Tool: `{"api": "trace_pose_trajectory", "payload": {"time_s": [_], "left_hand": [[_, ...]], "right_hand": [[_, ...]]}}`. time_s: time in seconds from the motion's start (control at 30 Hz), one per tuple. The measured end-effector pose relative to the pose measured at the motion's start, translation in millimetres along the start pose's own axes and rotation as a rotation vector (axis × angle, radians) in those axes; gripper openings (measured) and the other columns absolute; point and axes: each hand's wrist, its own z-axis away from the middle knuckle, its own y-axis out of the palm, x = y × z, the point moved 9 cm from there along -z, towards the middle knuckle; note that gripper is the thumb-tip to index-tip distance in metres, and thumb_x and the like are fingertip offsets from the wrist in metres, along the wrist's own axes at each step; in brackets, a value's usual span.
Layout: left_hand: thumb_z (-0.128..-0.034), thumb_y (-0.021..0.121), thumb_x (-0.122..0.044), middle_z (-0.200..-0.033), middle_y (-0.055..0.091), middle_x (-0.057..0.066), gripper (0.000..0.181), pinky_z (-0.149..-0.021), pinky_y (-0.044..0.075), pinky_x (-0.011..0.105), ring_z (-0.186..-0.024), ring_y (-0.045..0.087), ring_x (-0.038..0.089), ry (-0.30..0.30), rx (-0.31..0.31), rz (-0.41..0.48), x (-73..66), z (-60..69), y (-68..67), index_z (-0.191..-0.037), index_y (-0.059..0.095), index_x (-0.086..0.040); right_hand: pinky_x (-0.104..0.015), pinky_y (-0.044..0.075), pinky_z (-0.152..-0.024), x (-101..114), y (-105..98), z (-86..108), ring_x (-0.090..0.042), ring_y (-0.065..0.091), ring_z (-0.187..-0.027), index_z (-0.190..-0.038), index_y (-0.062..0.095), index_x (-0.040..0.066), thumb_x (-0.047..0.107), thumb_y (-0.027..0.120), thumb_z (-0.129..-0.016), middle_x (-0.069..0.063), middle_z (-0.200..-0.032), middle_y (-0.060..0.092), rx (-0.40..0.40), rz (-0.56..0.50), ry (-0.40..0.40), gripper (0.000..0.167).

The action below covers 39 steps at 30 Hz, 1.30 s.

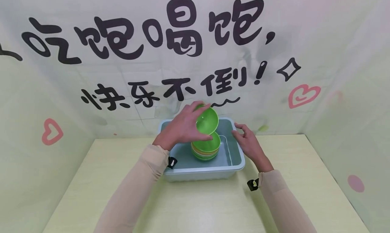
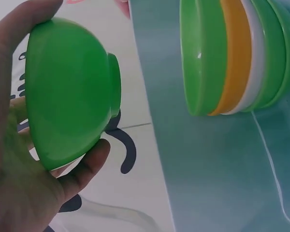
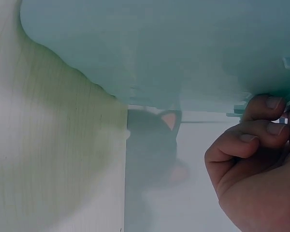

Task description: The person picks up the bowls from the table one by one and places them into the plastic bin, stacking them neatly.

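Observation:
A green bowl (image 1: 208, 119) is in my left hand (image 1: 179, 126), raised over a stack of bowls and tipped on its side. In the left wrist view, fingers and thumb span that bowl (image 2: 70, 92) from rim to lower wall. The nested stack (image 1: 206, 148) of green, orange and white bowls (image 2: 239, 53) stands inside a light blue plastic basin (image 1: 198, 175), apart from the held bowl. My right hand (image 1: 249, 143) grips the basin's right rim; the right wrist view shows its curled fingers (image 3: 241, 140) under the rim, against the basin's outer wall (image 3: 159, 58).
The basin rests on a pale wooden table (image 1: 122, 179), near the back wall. A white printed cloth (image 1: 137, 67) with black characters and pink hearts hangs behind and at both sides. A thin white line (image 2: 273, 169) runs along the basin's floor.

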Motion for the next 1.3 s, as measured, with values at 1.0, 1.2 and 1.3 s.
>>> {"api": "trace_pose_trajectory", "payload": {"time_s": [1.0, 1.2, 1.3], "left_hand": [[-0.0657, 0.080, -0.071, -0.153, 0.042, 0.002, 0.107, -0.110, 0.037, 0.049, -0.134, 0.036, 0.028, 0.033, 0.092, -0.146, 0.2, -2.7, 54.3, -0.156, 0.042, -0.027], [-0.0658, 0.080, -0.071, -0.152, 0.042, 0.004, 0.108, -0.108, 0.039, 0.049, -0.130, 0.038, 0.028, 0.055, 0.094, -0.175, -1.3, -1.7, 58.0, -0.156, 0.042, -0.025], [-0.0658, 0.080, -0.070, -0.151, 0.044, 0.004, 0.107, -0.107, 0.040, 0.049, -0.128, 0.039, 0.029, 0.060, 0.096, -0.172, -1.1, -1.1, 59.0, -0.155, 0.043, -0.024]], "right_hand": [[-0.036, 0.057, -0.084, -1, -1, -0.9, -0.034, 0.069, -0.105, -0.151, 0.046, 0.009, 0.039, 0.053, -0.105, -0.020, -0.146, 0.057, -0.029, 0.015, -0.002, 0.055], [-0.040, 0.057, -0.088, -1, -1, -1.1, -0.036, 0.068, -0.109, -0.151, 0.046, 0.009, 0.037, 0.052, -0.106, -0.019, -0.149, 0.055, -0.035, 0.022, 0.004, 0.054], [-0.043, 0.057, -0.091, -2, -1, -1.2, -0.036, 0.068, -0.113, -0.151, 0.045, 0.009, 0.036, 0.052, -0.106, -0.018, -0.151, 0.053, -0.032, 0.021, 0.010, 0.053]]}}
